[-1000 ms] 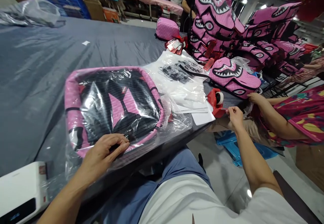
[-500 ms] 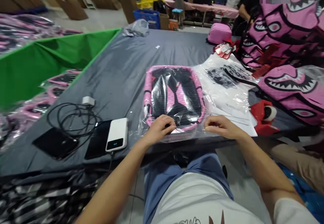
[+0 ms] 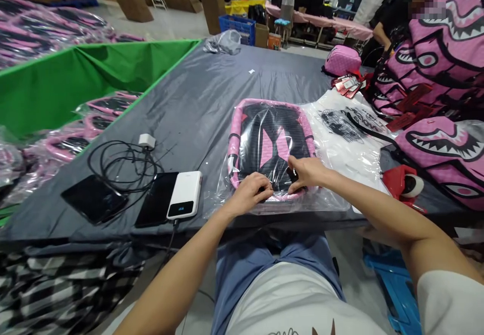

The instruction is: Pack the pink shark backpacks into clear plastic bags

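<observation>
1. Pink-black bag (image 3: 273,133) right of the power bank (image 3: 187,191): ribbed side up, long axis near-to-far.
2. Left hand (image 3: 251,192) curled on it, grip unclear; right hand (image 3: 308,171) there too, thumb and fingers parted.

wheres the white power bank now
Head view, left of centre: the power bank is near the front edge of the table, left of the wrapped bag.

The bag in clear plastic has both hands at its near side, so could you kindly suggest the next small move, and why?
I would probably smooth the clear plastic outward with the right hand: it spreads past the bag in loose creases, and that hand is close by, with the left hand beside it.
</observation>
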Demonstrator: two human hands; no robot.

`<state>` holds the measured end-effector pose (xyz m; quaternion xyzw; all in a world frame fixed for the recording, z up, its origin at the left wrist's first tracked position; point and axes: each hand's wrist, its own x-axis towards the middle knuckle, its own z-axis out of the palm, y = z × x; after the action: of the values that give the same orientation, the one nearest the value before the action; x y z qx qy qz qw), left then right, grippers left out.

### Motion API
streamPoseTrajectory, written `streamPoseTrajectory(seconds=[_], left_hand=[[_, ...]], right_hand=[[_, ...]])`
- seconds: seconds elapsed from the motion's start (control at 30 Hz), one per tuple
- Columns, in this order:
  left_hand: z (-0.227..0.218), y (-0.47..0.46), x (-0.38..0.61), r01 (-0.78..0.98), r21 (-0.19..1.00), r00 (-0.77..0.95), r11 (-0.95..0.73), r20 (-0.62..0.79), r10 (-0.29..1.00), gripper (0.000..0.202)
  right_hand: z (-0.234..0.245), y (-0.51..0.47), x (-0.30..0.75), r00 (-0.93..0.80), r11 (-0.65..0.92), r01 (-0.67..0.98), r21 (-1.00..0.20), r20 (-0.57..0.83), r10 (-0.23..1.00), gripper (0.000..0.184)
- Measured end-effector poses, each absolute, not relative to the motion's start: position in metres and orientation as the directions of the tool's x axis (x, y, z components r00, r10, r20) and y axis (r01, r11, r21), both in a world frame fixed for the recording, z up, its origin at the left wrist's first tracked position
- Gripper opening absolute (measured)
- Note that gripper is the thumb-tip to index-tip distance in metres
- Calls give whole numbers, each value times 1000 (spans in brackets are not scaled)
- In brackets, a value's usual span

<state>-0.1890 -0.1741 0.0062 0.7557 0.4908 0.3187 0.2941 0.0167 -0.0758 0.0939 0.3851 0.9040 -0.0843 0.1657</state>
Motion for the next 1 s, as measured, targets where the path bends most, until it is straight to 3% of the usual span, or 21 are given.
streamPoseTrajectory(seconds=[0.13, 0.2, 0.33, 0.43, 0.5, 0.63, 0.7, 0.77, 0.83, 0.9, 1.0], left_hand=[[5, -172, -188, 557, 749, 321, -359, 204, 925, 27], [6, -172, -187, 577, 724, 337, -378, 210, 918, 27], [6, -182, -193, 685, 564, 366, -462, 282, 887, 18], [0, -201, -212, 805, 378, 327, -457, 361, 873, 14], [-7, -212, -227, 856, 329, 265, -400, 385, 884, 14], [-20, -221, -246, 849, 418, 171, -323, 360, 917, 19], [-21, -219, -247, 822, 487, 140, -296, 331, 933, 22], [-19, -215, -246, 787, 557, 120, -264, 282, 952, 25], [-16, -211, -246, 750, 618, 118, -237, 226, 967, 28], [-14, -208, -247, 724, 654, 123, -220, 191, 974, 30], [-12, -205, -249, 714, 667, 130, -213, 173, 976, 32]], right_hand=[[83, -95, 35, -682, 667, 728, -162, -276, 678, 29], [74, -103, 38, -704, 674, 708, -211, -283, 651, 29], [62, -108, 35, -666, 666, 740, -97, -245, 704, 42], [56, -103, 37, -604, 610, 792, 9, -133, 786, 44], [52, -97, 46, -520, 521, 853, 32, -37, 853, 41], [44, -90, 80, -321, 334, 940, -67, 155, 934, 33], [42, -96, 98, -334, 384, 909, -163, 269, 904, 29], [40, -108, 108, -464, 556, 807, -199, 369, 805, 30], [35, -121, 108, -656, 738, 657, -154, 367, 660, 35], [28, -129, 101, -783, 824, 556, -110, 263, 564, 43], [16, -125, 97, -677, 707, 697, -118, 213, 704, 46]])
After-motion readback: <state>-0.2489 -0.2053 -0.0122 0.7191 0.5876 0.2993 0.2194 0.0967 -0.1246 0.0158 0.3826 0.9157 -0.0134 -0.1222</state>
